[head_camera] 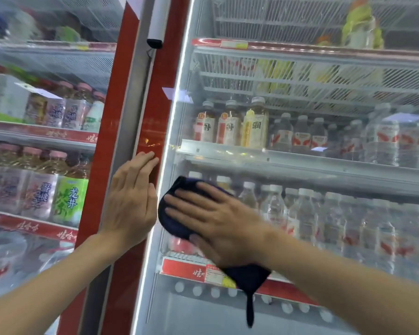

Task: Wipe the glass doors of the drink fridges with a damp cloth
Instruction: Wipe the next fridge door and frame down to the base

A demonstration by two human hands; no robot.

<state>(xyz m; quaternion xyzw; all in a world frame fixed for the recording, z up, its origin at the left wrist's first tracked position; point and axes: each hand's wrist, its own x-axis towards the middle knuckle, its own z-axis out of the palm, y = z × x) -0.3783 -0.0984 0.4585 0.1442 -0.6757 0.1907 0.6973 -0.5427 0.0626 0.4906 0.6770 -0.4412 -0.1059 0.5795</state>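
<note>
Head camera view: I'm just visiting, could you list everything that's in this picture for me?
right glass door: one, clear, right side of view
left glass door: one, clear, left side
red frame strips: two, red, between the doors
cloth: one, dark blue, flat on the right glass door, a tail hanging below
water bottles: many, clear with red-and-white labels, right fridge, middle and lower shelves
tea bottles: three, amber and yellow, right fridge, left end of middle shelf
green-labelled bottle: one, green, left fridge, lower shelf
pink-capped bottles: several, pale labels, left fridge shelves
left hand: one, fingers straight, flat on a red strip
right hand: one, fingers spread, pressing the cloth to the glass
</note>
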